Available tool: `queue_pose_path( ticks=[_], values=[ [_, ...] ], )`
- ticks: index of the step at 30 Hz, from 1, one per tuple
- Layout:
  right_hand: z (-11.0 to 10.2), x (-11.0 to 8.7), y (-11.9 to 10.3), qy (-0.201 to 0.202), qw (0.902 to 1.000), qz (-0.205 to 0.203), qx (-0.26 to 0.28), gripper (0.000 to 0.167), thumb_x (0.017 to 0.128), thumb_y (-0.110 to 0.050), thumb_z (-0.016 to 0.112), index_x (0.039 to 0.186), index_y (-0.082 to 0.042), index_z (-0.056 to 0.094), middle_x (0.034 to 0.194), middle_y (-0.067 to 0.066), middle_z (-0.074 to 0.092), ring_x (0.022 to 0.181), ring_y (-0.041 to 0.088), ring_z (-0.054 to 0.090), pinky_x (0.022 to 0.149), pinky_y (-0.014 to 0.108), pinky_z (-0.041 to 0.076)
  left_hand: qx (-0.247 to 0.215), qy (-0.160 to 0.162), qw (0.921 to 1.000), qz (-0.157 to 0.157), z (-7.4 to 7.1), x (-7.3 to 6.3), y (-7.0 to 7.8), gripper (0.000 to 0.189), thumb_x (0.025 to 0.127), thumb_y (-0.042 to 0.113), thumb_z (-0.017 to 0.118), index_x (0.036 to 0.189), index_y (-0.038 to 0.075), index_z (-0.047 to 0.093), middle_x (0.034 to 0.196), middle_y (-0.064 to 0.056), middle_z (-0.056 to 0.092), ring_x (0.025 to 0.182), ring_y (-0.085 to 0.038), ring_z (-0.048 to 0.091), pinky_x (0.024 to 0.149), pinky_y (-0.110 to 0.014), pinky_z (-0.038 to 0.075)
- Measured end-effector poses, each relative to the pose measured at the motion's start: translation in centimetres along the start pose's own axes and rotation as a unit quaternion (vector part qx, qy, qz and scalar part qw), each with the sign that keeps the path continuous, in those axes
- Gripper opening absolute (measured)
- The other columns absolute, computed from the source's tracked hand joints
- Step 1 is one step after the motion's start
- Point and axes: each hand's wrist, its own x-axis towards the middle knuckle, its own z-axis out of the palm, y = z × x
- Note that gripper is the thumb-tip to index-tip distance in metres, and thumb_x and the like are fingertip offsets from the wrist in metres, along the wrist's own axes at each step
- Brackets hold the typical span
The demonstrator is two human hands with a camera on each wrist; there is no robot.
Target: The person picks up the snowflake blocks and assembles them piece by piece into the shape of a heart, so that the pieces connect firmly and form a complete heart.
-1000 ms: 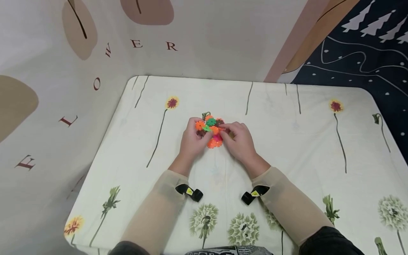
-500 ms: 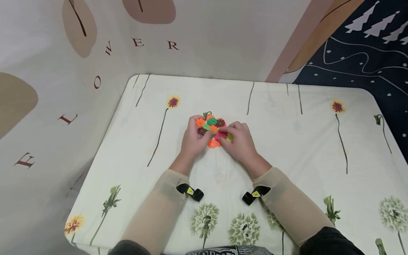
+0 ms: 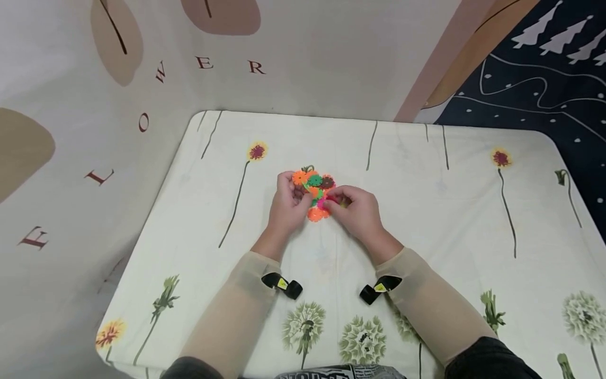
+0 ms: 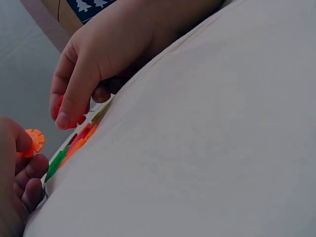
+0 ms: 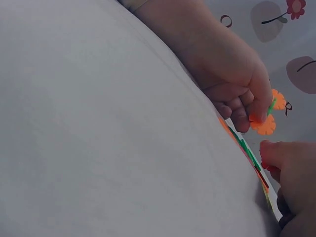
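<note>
Several toothed plastic discs in orange, green, brown and pink lie in a small pile, with a green disc (image 3: 314,180) near its top and an orange disc (image 3: 316,214) at its near edge. My left hand (image 3: 286,208) is at the pile's left; thumb and finger pinch an orange disc (image 5: 264,125). A green disc (image 5: 271,106) and a second orange disc (image 5: 279,99) appear joined to that one. On the right, my right hand (image 3: 357,210) pinches a red-pink disc (image 4: 69,114) just above the pile. The hands are a short gap apart.
A pale cloth printed with flowers covers the table (image 3: 402,184). Behind it hangs a light fabric wall (image 3: 331,63) with letters, and a dark cloth (image 3: 535,89) with trees is at the right. Each wrist wears a small black camera (image 3: 293,289).
My left hand has raised an orange disc and a green one, and their tilt has changed. From over the pile, my right hand has drawn back slightly, pinching a red-pink disc.
</note>
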Motion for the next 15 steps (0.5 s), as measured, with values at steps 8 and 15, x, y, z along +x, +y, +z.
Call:
queue_pose_path(
  ticks=[8,15],
  values=[
    [0.02,0.10,0.03,0.061,0.9957,-0.006,0.069,0.013,0.092,-0.004,0.085,0.104,-0.004,0.083,0.100,0.007,0.078,0.086,0.019,0.071,0.078,0.019,0.056,-0.014,0.017,0.9997,-0.014,-0.08,0.09,0.06,0.037,0.101,0.002,0.067,0.131,0.009,0.046,0.100,-0.008,0.067,0.086,-0.022,0.060,0.075,-0.028,0.051],
    [0.11,0.14,0.01,0.064,0.9937,0.012,0.091,0.010,0.095,0.000,0.080,0.104,-0.004,0.081,0.107,0.006,0.071,0.095,0.018,0.070,0.085,0.021,0.058,-0.001,0.011,0.9998,-0.013,-0.06,0.02,-0.06,0.030,0.102,0.005,0.070,0.126,0.009,0.054,0.101,-0.006,0.069,0.085,-0.021,0.063,0.074,-0.027,0.053]
  ],
)
